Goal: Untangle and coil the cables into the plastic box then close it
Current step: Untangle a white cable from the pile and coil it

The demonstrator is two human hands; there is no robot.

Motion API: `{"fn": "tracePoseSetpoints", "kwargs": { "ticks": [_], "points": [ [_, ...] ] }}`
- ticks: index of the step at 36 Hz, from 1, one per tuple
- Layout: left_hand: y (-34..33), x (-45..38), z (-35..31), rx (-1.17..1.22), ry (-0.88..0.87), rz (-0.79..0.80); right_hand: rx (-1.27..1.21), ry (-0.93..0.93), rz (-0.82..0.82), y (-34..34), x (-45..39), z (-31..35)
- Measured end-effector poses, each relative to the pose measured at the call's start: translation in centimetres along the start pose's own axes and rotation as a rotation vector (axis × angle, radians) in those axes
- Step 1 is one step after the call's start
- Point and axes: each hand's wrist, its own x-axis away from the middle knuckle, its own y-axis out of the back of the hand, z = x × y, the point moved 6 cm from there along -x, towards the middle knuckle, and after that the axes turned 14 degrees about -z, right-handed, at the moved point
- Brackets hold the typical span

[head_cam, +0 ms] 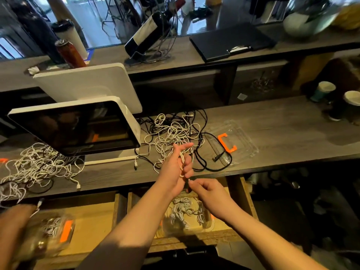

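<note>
White cable (pixel 182 162) is being wound in loops round the left hand (pixel 175 168), whose lower fingers are curled over the turns while the forefinger and thumb are stretched out. The cable's end is pinched between the fingertips of the right hand (pixel 204 189), held just below and in front of the left, over the counter's edge. More white and black cables are left in a tangle (pixel 175 133) on the counter (pixel 272 123) behind the hands, with the clear lid (pixel 231 142), marked by its orange handle, lying just right of it. The box (pixel 187 215) is seen in an open drawer below the hands, and some coiled white cables are already laid in it.

For this step to be done well, the turns should be kept even and loosely snug on the left hand, so that they slide off without collapsing. The free end is best tucked round the bundle before release, so that it is not sprung open in the box. The strand running back to the tangle should be watched, since knots can be tightened by pulling
</note>
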Motion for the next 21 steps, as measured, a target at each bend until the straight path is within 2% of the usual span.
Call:
{"fn": "tracePoseSetpoints", "kwargs": {
  "ticks": [9,16,21],
  "points": [
    [0.1,-0.8,0.7,0.012,-0.120,-0.152,0.042,-0.090,0.085,-0.2,0.1,-1.3],
    [-0.1,-1.2,1.1,-0.048,-0.177,-0.195,0.149,-0.036,0.036,0.7,0.2,-1.6],
    [0.4,-1.3,0.4,-0.224,-0.305,-0.279,0.202,0.055,0.140,0.7,0.6,-0.4]
  ]
}}
